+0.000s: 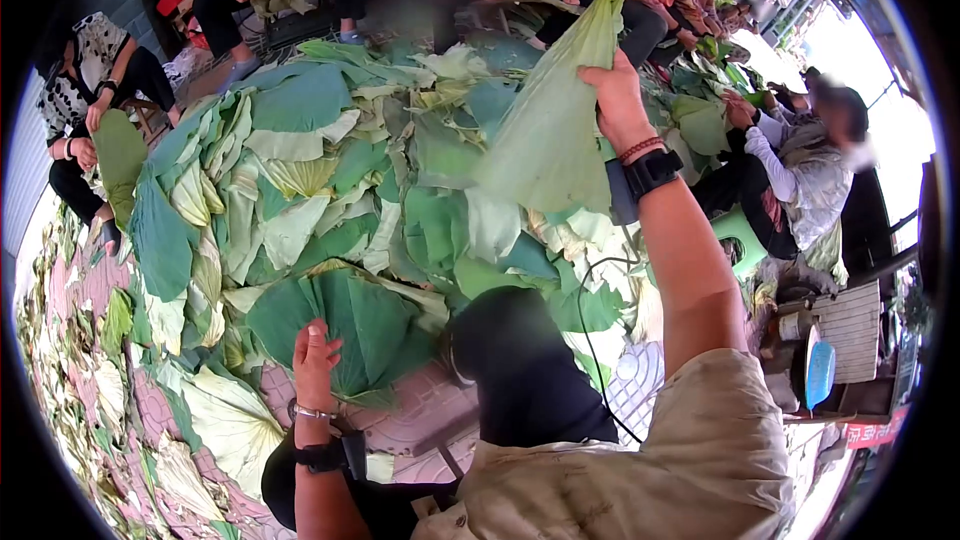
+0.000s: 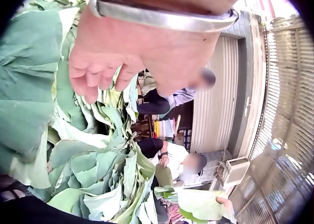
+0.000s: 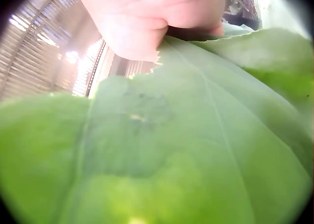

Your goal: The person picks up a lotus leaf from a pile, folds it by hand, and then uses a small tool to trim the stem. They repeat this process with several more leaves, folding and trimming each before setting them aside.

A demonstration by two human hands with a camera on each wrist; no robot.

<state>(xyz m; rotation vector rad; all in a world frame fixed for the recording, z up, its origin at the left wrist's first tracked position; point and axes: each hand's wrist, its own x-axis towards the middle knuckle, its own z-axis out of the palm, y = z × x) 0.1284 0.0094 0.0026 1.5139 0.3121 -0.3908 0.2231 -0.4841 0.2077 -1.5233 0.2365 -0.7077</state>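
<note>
In the head view my right hand is raised at the full reach of the arm. It pinches a large pale green lotus leaf by its edge, and the leaf hangs down to the left over the pile. The right wrist view is mostly filled by that leaf, with the thumb side of the hand at its torn edge. My left hand, fingers loosely bent and nothing in them, is at a dark green leaf. The left wrist view shows the same hand beside the leaves.
A broad heap of lotus leaves covers the ground ahead. Several seated people surround it, some handling leaves. A black cable runs down near my leg. A green stool stands at right; dried leaves litter the paving at left.
</note>
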